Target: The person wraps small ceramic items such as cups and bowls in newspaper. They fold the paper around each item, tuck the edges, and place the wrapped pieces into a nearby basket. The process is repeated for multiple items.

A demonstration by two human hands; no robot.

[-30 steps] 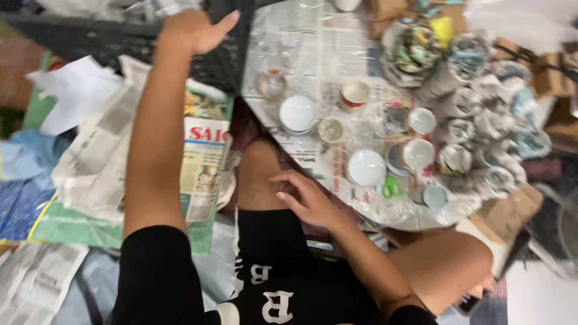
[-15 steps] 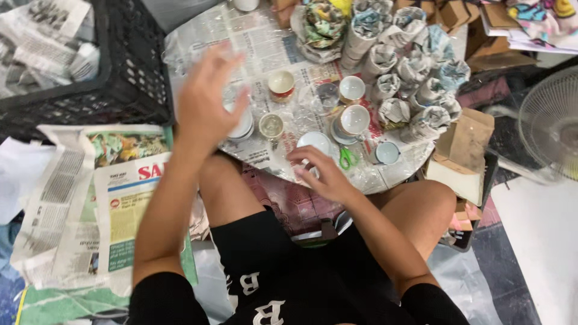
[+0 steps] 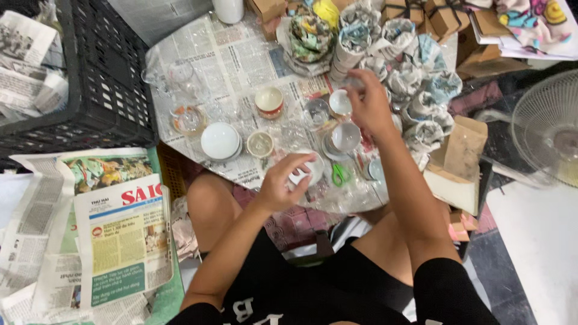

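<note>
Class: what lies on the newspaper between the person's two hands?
In the head view, a small white bowl sits between the left hand and right hand.

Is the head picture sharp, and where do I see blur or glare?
In the head view, the right hand over the newspaper-wrapped bundles is slightly motion-blurred; the left hand near the small white bowl looks sharper; light is soft and even, with faint glare on the clear glass cups.
</note>
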